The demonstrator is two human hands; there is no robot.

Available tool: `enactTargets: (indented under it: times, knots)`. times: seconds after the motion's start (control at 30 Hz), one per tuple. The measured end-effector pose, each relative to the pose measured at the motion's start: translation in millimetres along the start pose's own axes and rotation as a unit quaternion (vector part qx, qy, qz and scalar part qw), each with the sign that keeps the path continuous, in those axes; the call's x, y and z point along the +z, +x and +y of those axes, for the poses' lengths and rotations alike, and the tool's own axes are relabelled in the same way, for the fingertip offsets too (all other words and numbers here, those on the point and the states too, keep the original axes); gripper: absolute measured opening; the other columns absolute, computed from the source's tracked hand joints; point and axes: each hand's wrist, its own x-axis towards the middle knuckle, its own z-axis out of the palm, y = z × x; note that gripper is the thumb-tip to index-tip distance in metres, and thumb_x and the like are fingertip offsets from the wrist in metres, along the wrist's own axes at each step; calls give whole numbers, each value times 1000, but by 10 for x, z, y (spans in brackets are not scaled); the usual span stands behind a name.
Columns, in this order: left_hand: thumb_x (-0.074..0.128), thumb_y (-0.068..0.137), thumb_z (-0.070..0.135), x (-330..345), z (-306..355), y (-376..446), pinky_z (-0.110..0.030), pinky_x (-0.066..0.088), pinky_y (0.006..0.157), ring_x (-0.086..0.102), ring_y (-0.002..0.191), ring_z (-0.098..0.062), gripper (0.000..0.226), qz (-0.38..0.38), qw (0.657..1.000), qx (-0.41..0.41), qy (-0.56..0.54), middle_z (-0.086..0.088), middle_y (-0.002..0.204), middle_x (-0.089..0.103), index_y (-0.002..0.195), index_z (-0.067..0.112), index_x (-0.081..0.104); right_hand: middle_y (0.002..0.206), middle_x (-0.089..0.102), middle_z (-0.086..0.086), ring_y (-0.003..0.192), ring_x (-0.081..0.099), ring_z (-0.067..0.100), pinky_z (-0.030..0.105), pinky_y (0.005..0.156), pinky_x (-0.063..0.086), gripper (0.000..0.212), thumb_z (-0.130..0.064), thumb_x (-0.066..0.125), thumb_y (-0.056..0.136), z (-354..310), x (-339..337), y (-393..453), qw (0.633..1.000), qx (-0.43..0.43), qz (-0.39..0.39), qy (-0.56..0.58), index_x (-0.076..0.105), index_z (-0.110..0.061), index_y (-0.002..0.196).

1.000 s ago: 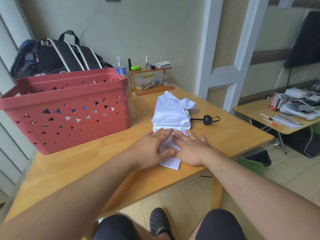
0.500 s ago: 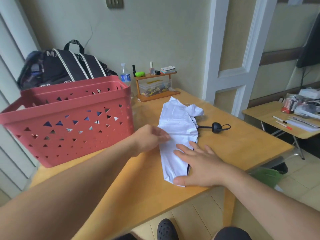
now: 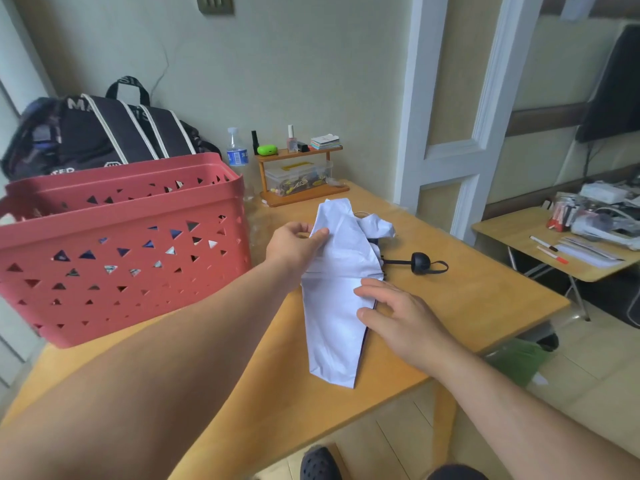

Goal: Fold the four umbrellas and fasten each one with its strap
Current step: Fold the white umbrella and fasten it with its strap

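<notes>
White umbrella (image 3: 337,306) lies lengthwise on the desk (image 3: 467,299), its black handle (image 3: 420,262) sticking out right. Left hand (image 3: 294,245) pinches the fabric's far left edge; right hand (image 3: 398,315), fingers spread, presses its right side. Red basket (image 3: 121,251) stands left.

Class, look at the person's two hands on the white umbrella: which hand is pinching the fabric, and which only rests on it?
The left hand pinches the white umbrella's far edge beside the red basket. The right hand lies flat on it, fingers spread.
</notes>
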Motion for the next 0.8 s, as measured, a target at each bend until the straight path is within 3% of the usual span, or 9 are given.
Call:
enactTargets:
  times: [0.17,0.27,0.37,0.43,0.53,0.63,0.8]
  knots:
    - [79,87,43,-138,33,-260,-30,48,67,60,71,-13,23,9,995,94,13,5,84,71,86,22,71,128,64,-28,108,59,-15,24,98,48,31,-44,72,85,7,-16,-5,996,31,55,63,71,-45,115]
    - [75,95,35,-250,-44,-534,-28,41,63,52,70,-11,18,-45,990,132,-12,2,81,63,89,20,68,112,72,-16,111,66,2,39,104,53,26,-34,79,88,21,-14,-13,977,36,130,163,70,-43,110]
    - [79,89,42,-342,-229,-804,-32,46,72,54,78,-13,21,-95,982,158,-30,-6,88,65,100,26,73,120,62,-9,115,63,8,30,97,51,50,-29,84,84,-71,-8,-50,972,3,176,156,57,-47,122]
    - [80,87,40,-368,-301,-960,-30,44,77,52,78,-10,23,-101,977,184,-29,3,87,65,101,23,75,125,53,-10,116,57,5,18,96,44,61,-31,90,77,-175,14,-66,977,-33,187,93,56,-42,126]
    - [83,89,20,-396,-281,-1134,-22,44,79,50,78,-3,9,-90,973,213,-23,9,91,71,96,20,77,114,52,-12,110,56,3,14,93,43,49,-35,95,70,-381,84,-73,974,-100,197,46,61,-40,105]
    - [83,89,25,-449,-258,-1245,-29,47,81,51,84,-7,13,-74,973,218,-34,-2,103,74,99,17,77,112,53,-12,102,53,-3,9,87,42,50,-37,96,69,-556,108,-122,967,-113,209,96,61,-42,105]
    - [82,90,33,-551,-310,-1354,-25,47,79,56,86,-8,16,-69,977,199,-40,10,99,76,102,24,80,85,53,-2,78,52,10,22,75,47,50,-18,92,76,-597,105,-238,964,-117,186,148,62,-42,108]
